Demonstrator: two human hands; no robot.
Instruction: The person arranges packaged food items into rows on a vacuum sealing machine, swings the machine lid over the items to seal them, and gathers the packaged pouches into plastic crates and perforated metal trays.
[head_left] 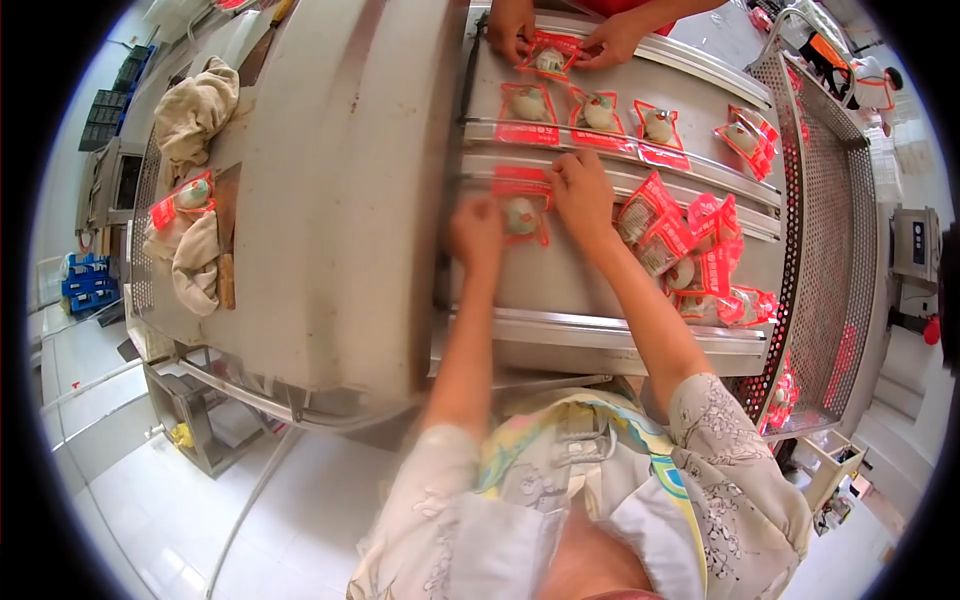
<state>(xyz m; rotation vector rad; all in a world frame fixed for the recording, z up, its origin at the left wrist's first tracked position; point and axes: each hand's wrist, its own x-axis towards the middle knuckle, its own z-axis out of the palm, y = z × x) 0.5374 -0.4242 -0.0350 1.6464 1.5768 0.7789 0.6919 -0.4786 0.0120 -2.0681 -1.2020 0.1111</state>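
Note:
In the head view, a red-and-clear plastic pouch [521,214] with a pale, greenish round item inside lies on the metal surface between my two hands. My left hand [475,230] is at the pouch's left side, smeared by motion, so its fingers cannot be made out. At the pouch's upper right corner, my right hand [583,185] has its fingers bent and pinched together on the edge. A heap of similar red pouches [690,245] lies to the right of my right forearm.
Across from me, another person's hands [570,40] hold a similar pouch [550,60]. Several pouches [600,112] line the metal rails. A large metal cover [340,190] stands at left, beside cloths [197,110] and a single pouch [190,198]. A perforated metal basket [825,260] is at right.

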